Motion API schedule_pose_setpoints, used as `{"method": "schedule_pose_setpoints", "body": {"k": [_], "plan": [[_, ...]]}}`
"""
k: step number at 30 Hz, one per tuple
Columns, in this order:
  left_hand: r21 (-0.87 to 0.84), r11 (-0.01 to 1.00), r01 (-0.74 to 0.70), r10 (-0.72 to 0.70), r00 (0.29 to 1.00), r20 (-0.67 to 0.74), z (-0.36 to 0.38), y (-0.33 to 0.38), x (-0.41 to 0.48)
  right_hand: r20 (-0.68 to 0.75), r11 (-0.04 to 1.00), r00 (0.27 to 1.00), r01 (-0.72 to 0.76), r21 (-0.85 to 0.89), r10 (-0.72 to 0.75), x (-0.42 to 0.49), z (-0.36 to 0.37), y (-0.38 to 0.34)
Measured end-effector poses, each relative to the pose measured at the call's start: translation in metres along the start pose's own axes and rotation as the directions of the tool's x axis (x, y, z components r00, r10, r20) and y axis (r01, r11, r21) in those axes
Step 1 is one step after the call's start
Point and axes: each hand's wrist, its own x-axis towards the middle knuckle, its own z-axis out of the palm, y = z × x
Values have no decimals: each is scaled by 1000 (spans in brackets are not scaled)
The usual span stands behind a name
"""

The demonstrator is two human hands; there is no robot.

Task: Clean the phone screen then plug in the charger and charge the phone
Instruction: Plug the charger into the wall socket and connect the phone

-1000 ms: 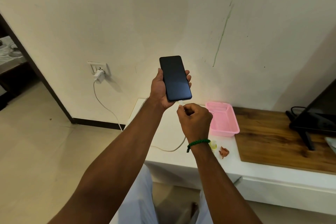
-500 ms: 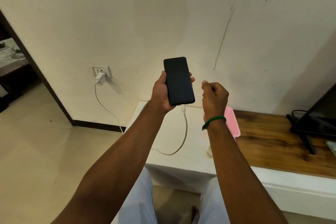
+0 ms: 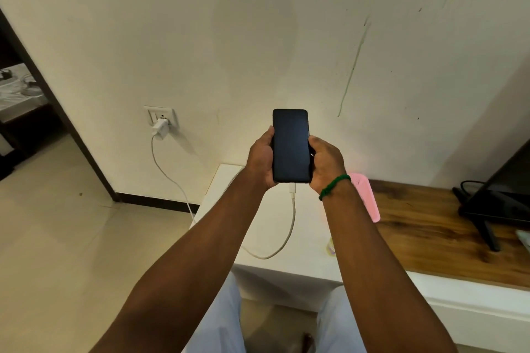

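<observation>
Overhead, both hands clasp a slim rectangular black glass phone point(image 3: 291, 146): left hand point(image 3: 260, 158) and right hand point(image 3: 327, 162) curl around its edges, above the white counter's point(image 3: 252, 226) left end; a white cable point(image 3: 291, 218) enters its base.

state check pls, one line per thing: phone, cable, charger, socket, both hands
Black slab phone: upright, screen dark, held in both hands.
White charging cable: plugged into the phone's bottom edge, hanging slack.
White charger brick: plugged into the socket.
White wall socket: occupied; switch position unclear.
Left hand: gripping the phone's left edge.
Right hand: gripping the phone's right edge.
</observation>
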Motion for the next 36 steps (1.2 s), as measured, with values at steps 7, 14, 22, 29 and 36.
{"method": "schedule_pose_setpoints", "body": {"k": [7, 14, 22, 29, 36], "plan": [[118, 990, -77, 96, 981, -171, -4, -14, 3, -46, 996, 999, -9, 85, 13, 3, -8, 14], [126, 985, -118, 145, 962, -232, -8, -27, 2, -75, 994, 997, -7, 107, 15, 5, -13, 23], [101, 987, -124, 147, 953, -265, -9, -30, 1, -96, 995, 995, 0, 97, 9, 12, -17, 29], [123, 986, -116, 150, 932, -330, -19, -36, 15, -158, 996, 987, -14, 89, 28, 28, -22, 41], [168, 985, -37, 98, 923, -371, -44, -54, 40, -225, 996, 971, -85, -2, 83, 61, -32, 77]]}}
